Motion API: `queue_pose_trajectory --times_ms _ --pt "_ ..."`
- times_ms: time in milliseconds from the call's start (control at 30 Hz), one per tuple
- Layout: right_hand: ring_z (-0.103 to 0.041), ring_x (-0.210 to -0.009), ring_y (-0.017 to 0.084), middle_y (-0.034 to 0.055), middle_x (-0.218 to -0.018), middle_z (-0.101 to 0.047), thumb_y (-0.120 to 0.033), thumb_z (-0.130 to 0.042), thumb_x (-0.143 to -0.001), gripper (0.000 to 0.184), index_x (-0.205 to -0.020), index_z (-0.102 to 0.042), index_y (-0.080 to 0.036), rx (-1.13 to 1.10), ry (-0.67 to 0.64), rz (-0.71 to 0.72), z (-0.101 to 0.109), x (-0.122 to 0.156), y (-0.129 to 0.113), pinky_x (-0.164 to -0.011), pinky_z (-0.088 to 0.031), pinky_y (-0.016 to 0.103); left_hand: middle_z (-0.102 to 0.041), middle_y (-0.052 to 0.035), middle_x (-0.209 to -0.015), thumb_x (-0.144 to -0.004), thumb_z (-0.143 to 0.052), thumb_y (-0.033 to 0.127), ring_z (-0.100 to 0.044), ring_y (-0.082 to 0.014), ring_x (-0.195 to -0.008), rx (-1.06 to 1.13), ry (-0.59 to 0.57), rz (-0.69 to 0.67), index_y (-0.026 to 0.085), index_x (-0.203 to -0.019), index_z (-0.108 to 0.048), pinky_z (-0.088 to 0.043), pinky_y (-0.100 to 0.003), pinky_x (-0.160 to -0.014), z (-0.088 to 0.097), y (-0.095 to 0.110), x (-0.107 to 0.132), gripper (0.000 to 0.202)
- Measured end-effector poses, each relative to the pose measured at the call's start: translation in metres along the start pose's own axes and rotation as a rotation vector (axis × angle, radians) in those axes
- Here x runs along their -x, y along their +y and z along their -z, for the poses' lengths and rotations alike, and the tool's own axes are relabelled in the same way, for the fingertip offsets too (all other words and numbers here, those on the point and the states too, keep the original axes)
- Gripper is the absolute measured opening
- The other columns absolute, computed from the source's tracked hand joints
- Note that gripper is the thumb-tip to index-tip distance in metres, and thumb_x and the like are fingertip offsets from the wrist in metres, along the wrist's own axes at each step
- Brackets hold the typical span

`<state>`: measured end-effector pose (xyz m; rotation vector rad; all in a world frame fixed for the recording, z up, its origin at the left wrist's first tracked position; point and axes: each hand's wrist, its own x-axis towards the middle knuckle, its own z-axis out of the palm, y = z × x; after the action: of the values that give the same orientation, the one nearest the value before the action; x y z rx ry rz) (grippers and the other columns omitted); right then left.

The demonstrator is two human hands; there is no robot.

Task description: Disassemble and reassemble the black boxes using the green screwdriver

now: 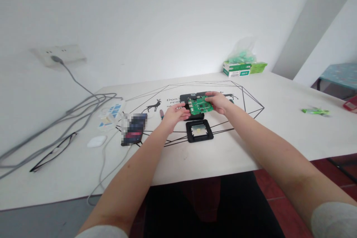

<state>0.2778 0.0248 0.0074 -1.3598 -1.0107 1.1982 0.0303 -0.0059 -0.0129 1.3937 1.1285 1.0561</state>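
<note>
Between my two hands a green circuit board (202, 105) is held up over the table, its chips and metal ports showing. My left hand (176, 116) grips its left edge by the ports. The upper right corner sits in the fingers of my right hand (219, 102). Behind and below the board lie black casing parts (185, 98), partly covered by it and my hands. Closer to me, a square black cover (200, 140) lies flat, with a silver plate and a small yellowish pad inside. A screwdriver (161, 114) shows beside my left hand, partly hidden.
Left of my hands are a phone (135, 130) with a cable, a white case (97, 141), a power strip (113, 115), eyeglasses (52, 152) and grey cords. Boxes (237, 68) with a plastic bag stand at the back right. A green packet (316, 111) lies far right.
</note>
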Motion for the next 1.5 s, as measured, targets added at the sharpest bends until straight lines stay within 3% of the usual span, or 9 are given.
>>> queue_pose_trajectory --times_ms 67,133,233,433,600,867,1133,1333,1500 --pt "-0.066 -0.059 0.013 -0.0022 -0.075 -0.069 -0.009 -0.074 -0.083 0.033 -0.111 -0.062 -0.02 -0.01 0.079 -0.005 0.017 -0.005 0.004 -0.062 -0.062 0.029 -0.078 -0.0133 -0.118 -0.098 -0.066 0.026 -0.072 -0.0302 -0.119 -0.437 0.049 -0.193 0.017 -0.121 -0.075 -0.053 -0.051 -0.114 0.004 -0.003 -0.001 0.026" --pt "-0.065 -0.058 0.013 -0.0023 -0.073 -0.067 -0.01 -0.076 -0.082 0.03 -0.106 -0.062 -0.018 0.011 0.144 -0.031 0.033 -0.01 0.008 -0.061 -0.061 0.029 -0.074 -0.0148 -0.133 -0.096 -0.066 0.03 -0.062 -0.0342 -0.136 -0.794 0.015 -0.347 0.017 -0.115 -0.079 -0.043 -0.051 -0.123 0.008 -0.006 -0.001 0.026" --pt "-0.064 -0.056 0.013 -0.0011 -0.071 -0.066 -0.008 -0.075 -0.081 0.027 -0.103 -0.064 -0.017 0.089 0.198 -0.064 0.049 -0.015 0.014 -0.058 -0.059 0.029 -0.073 -0.0157 -0.137 -0.094 -0.068 0.038 -0.061 -0.0343 -0.138 -1.007 -0.108 -0.362 0.016 -0.112 -0.082 -0.044 -0.045 -0.122 0.011 -0.009 -0.002 0.031" --pt "-0.064 -0.061 0.015 0.0015 -0.074 -0.067 -0.01 -0.076 -0.079 0.029 -0.106 -0.07 -0.015 0.304 0.229 -0.05 0.047 -0.02 0.029 -0.062 -0.057 0.028 -0.081 -0.0089 -0.112 -0.096 -0.064 0.041 -0.073 -0.0295 -0.11 -1.035 -0.155 -0.298 0.02 -0.103 -0.083 -0.054 -0.041 -0.104 0.012 -0.009 -0.003 0.029" --pt "-0.068 -0.074 0.017 0.0069 -0.089 -0.074 -0.013 -0.072 -0.083 0.036 -0.118 -0.071 -0.014 0.515 0.246 0.032 0.041 -0.02 0.036 -0.07 -0.056 0.027 -0.08 -0.0102 -0.108 -0.096 -0.065 0.042 -0.071 -0.03 -0.108 -1.044 -0.125 -0.324 0.02 -0.098 -0.081 -0.053 -0.042 -0.103 0.011 -0.01 -0.004 0.028" --pt "-0.072 -0.111 0.026 0.0138 -0.114 -0.079 -0.016 -0.067 -0.09 0.031 -0.121 -0.073 -0.015 0.88 0.23 0.168 0.039 -0.016 0.032 -0.1 -0.052 0.035 -0.077 -0.0104 -0.104 -0.094 -0.067 0.041 -0.069 -0.0311 -0.108 -1.004 -0.108 -0.324 0.022 -0.095 -0.08 -0.051 -0.045 -0.107 0.01 -0.014 -0.007 0.024" --pt "-0.069 -0.122 0.03 0.0191 -0.125 -0.076 -0.02 -0.057 -0.098 0.032 -0.127 -0.07 -0.013 1.095 0.209 0.219 0.037 -0.01 0.031 -0.104 -0.05 0.037 -0.075 -0.0153 -0.118 -0.095 -0.069 0.044 -0.067 -0.035 -0.119 -1.006 -0.099 -0.292 0.017 -0.114 -0.076 -0.049 -0.045 -0.109 0.007 -0.014 -0.006 0.034" --pt "-0.07 -0.117 0.033 0.0213 -0.126 -0.074 -0.029 -0.057 -0.1 0.031 -0.124 -0.071 -0.016 1.198 0.211 0.218 0.034 -0.003 0.025 -0.097 -0.053 0.042 -0.072 -0.0197 -0.127 -0.099 -0.064 0.047 -0.064 -0.0377 -0.126 -1.018 -0.047 -0.238 0.014 -0.123 -0.073 -0.046 -0.049 -0.113 0.001 -0.014 -0.007 0.042" --pt "-0.063 -0.128 0.037 0.0239 -0.132 -0.069 -0.04 -0.051 -0.103 0.039 -0.126 -0.07 -0.014 1.232 0.312 0.23 0.049 -0.001 0.01 -0.103 -0.052 0.049 -0.065 -0.0203 -0.142 -0.099 -0.062 0.05 -0.054 -0.038 -0.141 -1.018 -0.038 -0.266 0.015 -0.136 -0.067 -0.038 -0.05 -0.122 0.004 -0.01 -0.003 0.051"
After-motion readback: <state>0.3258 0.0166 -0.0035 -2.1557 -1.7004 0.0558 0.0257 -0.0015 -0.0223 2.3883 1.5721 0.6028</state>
